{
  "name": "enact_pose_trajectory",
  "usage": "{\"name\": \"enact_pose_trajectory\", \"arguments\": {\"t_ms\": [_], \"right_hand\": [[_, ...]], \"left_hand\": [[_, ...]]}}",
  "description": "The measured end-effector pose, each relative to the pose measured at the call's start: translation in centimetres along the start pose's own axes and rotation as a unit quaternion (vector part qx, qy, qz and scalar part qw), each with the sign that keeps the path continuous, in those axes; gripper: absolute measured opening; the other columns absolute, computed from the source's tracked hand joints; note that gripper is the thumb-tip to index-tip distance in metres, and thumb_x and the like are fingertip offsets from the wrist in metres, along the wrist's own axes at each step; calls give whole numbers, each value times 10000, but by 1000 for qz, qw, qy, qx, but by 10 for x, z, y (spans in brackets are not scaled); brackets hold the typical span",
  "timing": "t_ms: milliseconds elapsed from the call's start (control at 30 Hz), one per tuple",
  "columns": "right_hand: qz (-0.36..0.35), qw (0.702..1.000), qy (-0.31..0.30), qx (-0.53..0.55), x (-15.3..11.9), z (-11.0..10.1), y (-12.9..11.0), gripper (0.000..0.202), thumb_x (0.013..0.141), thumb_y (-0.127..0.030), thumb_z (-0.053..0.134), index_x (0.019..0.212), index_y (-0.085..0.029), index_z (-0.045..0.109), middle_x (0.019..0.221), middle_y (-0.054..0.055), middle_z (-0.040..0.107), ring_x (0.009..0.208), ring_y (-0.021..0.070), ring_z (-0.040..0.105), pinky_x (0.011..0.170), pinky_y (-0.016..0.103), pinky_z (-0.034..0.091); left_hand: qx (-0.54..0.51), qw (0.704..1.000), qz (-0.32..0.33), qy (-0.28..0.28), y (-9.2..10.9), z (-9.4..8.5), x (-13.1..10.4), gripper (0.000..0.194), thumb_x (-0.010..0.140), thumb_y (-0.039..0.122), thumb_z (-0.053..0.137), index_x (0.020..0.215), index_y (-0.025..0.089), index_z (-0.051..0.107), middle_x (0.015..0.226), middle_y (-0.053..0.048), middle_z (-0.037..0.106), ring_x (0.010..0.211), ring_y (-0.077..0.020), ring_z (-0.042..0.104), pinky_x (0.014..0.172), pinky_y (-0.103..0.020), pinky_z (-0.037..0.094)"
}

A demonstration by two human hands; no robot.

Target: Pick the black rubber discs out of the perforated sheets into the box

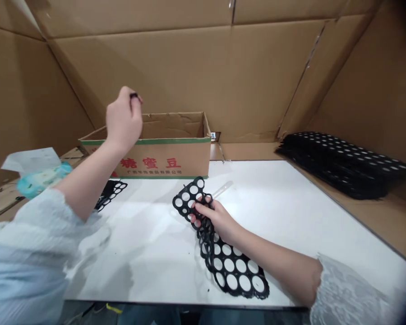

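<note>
My right hand is closed on a black sheet full of round holes, bunched up at its middle. The sheet's wider part spreads over the white table toward the front edge, and its upper corner sticks out left of my fingers. Raised above an open cardboard box, my left hand is closed with a small black piece pinched at its fingertips. Beside my right hand lies a clear, slender plastic tool. The inside bottom of the box is hidden.
A stack of black perforated sheets lies at the right edge of the white table. Partly behind my left forearm is another black perforated piece. A blue tissue pack sits at the left. Cardboard walls enclose the back and sides.
</note>
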State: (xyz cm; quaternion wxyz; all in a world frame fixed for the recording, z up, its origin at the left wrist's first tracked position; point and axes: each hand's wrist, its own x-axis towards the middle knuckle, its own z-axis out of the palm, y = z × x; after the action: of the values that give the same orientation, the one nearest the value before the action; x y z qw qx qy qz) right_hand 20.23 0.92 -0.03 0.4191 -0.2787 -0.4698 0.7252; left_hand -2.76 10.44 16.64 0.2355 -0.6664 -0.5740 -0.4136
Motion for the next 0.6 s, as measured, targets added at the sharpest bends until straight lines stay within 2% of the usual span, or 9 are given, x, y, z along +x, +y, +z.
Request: {"name": "enact_pose_trajectory", "arguments": {"t_ms": [33, 100, 133, 200, 267, 333, 467, 533, 600], "right_hand": [[-4, 1000, 3, 11, 0, -1, 0, 214, 715, -326, 565, 807, -165, 459, 779, 16, 555, 641, 117, 551, 527, 230, 382], [-4, 1000, 8, 25, 1, -2, -1, 211, 704, -313, 579, 797, -167, 459, 803, 10, 552, 646, 116, 559, 516, 222, 383], [-2, 1000, 12, 26, 1, -2, -1, 207, 701, -311, 581, 791, -166, 462, 792, 8, 555, 641, 115, 560, 514, 219, 385], [7, 1000, 22, 15, 1, -3, -2, 204, 704, -314, 574, 789, -161, 471, 720, 7, 570, 598, 108, 550, 513, 219, 390], [23, 999, 29, -3, 1, -3, -2, 203, 713, -321, 560, 801, -156, 480, 642, 10, 584, 536, 101, 532, 512, 222, 391], [38, 999, 36, -14, 1, -4, -3, 200, 719, -320, 549, 810, -155, 484, 600, 16, 595, 492, 98, 522, 508, 225, 391], [59, 997, 44, -5, 1, -3, -5, 182, 727, -317, 537, 798, -159, 478, 609, 27, 618, 483, 105, 535, 503, 227, 400], [65, 997, 45, 0, 1, -2, -6, 172, 734, -311, 530, 793, -159, 474, 599, 29, 621, 479, 107, 540, 501, 227, 404], [62, 997, 48, 4, 1, 0, -6, 162, 738, -300, 525, 788, -155, 475, 584, 28, 620, 475, 107, 543, 503, 226, 409]], "left_hand": [[42, 997, -24, -65, 1, 9, 12, 436, 876, 399, 241, 1132, 114, 448, 1060, -20, 506, 997, -170, 493, 775, -316, 368], [64, 986, -53, -143, 0, 29, 29, 542, 813, 500, 329, 1027, 48, 540, 1087, -82, 522, 1034, -244, 478, 788, -379, 359], [67, 979, -51, -184, -2, 37, 33, 585, 789, 538, 337, 993, 40, 565, 1077, -94, 544, 1033, -247, 474, 808, -403, 344], [69, 972, -30, -221, -8, 48, 34, 601, 768, 568, 338, 938, 53, 599, 1042, -93, 586, 1029, -224, 464, 858, -439, 290], [73, 972, -4, -225, -15, 52, 29, 559, 765, 558, 344, 933, 95, 607, 1017, -56, 612, 1013, -179, 458, 882, -421, 253], [86, 971, 7, -221, -19, 52, 25, 557, 729, 582, 364, 891, 116, 622, 934, -13, 640, 964, -153, 477, 849, -380, 271], [138, 967, -4, -213, -20, 48, 24, 651, 689, 663, 275, 676, 126, 643, 682, 17, 643, 915, -183, 499, 756, -372, 288], [139, 972, 13, -189, -11, 42, 15, 662, 750, 620, 190, 734, 137, 642, 686, 20, 634, 942, -182, 482, 760, -377, 281], [114, 981, 69, -138, 6, 32, -9, 605, 816, 535, 163, 880, 133, 611, 752, 17, 623, 938, -160, 473, 775, -368, 285]]}}
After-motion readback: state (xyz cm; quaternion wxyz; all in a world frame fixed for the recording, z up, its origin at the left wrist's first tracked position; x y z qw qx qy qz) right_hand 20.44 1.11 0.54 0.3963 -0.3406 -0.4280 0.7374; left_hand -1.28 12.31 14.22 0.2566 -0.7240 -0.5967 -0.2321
